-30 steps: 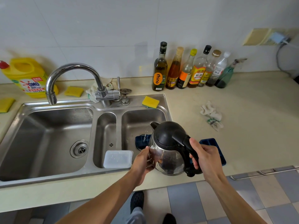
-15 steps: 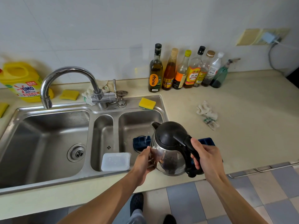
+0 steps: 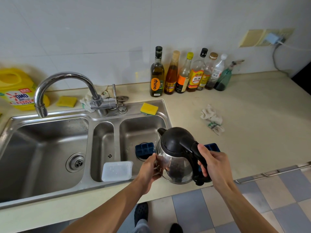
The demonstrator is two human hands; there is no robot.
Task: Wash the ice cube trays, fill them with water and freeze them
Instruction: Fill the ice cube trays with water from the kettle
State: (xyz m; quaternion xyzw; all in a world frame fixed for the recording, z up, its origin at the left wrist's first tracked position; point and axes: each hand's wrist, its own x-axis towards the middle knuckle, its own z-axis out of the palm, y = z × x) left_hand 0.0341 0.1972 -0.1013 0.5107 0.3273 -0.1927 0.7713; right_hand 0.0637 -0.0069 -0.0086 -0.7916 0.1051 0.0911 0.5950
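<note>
A steel kettle [image 3: 175, 163] with a black lid and handle is held over the sink's right edge. My right hand [image 3: 213, 163] grips its handle. My left hand [image 3: 149, 167] is pressed against its left side. A dark blue ice cube tray [image 3: 145, 148] lies in the right basin, partly hidden by the kettle. Another blue tray [image 3: 212, 147] peeks out behind my right hand on the counter. A white tray or lid [image 3: 117, 171] rests in the narrow middle basin.
The steel sink [image 3: 50, 190] has a curved tap [image 3: 67, 78] over the left basin. A yellow sponge [image 3: 149, 108] sits on the sink rim. Several bottles [image 3: 185, 74] line the wall. A crumpled cloth [image 3: 212, 119] lies on the counter, and a yellow detergent jug [image 3: 16, 89] stands far left.
The kettle and both hands have stayed almost still. The view has shifted slightly, nothing else moved.
</note>
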